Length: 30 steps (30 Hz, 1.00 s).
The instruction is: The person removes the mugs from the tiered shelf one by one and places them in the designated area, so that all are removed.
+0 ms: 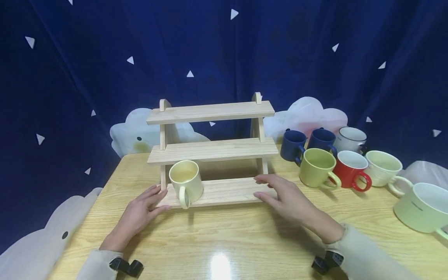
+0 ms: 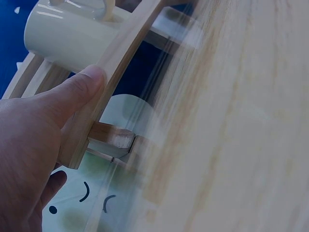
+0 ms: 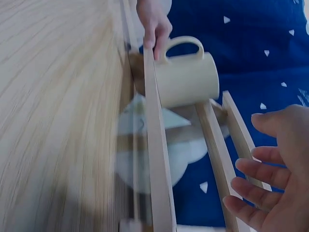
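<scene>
A three-tier wooden shelf [image 1: 213, 151] stands on the table. On the left part of its bottom board sits a pale yellow mug [image 1: 187, 182], upright, handle toward me. My left hand [image 1: 141, 210] grips the left end of that board. In the left wrist view, the thumb [image 2: 84, 87] presses the board's front edge, while the other fingers are mostly hidden. Over the board's right end is my right hand [image 1: 288, 198], fingers spread and holding nothing. The right wrist view shows these fingers [image 3: 256, 193] loosely extended, apart from the front edge of the bottom board [image 3: 159, 145].
Right of the shelf stand several mugs: two navy ones [image 1: 293, 146], a white one with a dark rim [image 1: 351, 139], an olive-green one [image 1: 316, 167], a red one [image 1: 346, 171] and pale green ones [image 1: 421, 208]. Behind the wooden table [image 1: 175, 245] hangs a blue curtain [image 1: 210, 46].
</scene>
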Each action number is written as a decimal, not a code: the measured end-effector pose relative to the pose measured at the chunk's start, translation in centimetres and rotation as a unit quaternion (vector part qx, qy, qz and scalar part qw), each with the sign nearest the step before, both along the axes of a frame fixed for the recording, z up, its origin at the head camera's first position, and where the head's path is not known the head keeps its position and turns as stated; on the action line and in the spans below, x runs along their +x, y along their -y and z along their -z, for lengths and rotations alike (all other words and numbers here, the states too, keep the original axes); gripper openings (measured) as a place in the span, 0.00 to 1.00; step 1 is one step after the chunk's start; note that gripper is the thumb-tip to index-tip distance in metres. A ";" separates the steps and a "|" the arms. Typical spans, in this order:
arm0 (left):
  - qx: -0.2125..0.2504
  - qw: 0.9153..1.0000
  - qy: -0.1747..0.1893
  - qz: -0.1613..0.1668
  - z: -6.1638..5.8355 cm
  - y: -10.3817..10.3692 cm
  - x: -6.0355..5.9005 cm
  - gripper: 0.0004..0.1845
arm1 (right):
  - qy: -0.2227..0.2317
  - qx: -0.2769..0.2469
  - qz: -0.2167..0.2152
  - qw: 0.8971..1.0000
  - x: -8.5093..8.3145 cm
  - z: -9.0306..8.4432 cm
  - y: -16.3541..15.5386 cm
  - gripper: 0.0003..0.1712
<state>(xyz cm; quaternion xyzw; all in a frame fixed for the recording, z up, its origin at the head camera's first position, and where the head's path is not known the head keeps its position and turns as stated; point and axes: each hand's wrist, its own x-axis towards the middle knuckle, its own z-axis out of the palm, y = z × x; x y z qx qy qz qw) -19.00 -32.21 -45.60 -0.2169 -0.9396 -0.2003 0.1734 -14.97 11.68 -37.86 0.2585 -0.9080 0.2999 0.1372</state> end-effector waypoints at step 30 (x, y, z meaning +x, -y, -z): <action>0.002 1.000 -0.005 -0.001 -0.1 -0.1 0.2 0.32 | -0.021 0.067 -0.039 0.997 -1.2 -0.2 12.7 0.27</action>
